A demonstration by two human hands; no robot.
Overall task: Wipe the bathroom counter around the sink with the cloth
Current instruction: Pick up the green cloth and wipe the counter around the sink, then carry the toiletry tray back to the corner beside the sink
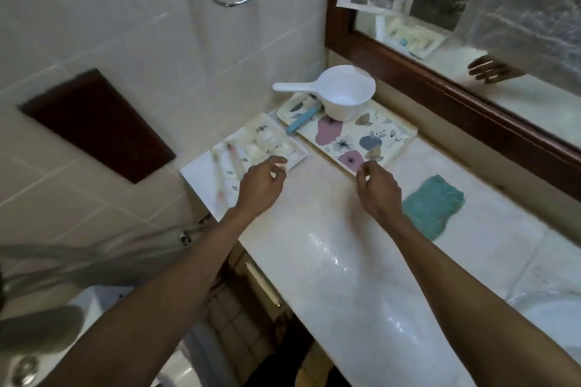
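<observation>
With the cloth (434, 207) lying flat on the counter (330, 229) just beside the right hand (379, 187), both it and the left hand (261, 185) are hovering loosely curled and empty at the 2 trays' near edges, probably needing level lifts.

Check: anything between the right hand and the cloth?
Nothing visible. The right hand hovers at the flowered tray's near edge; the teal cloth lies flat on bare counter just to its right, untouched.
</observation>
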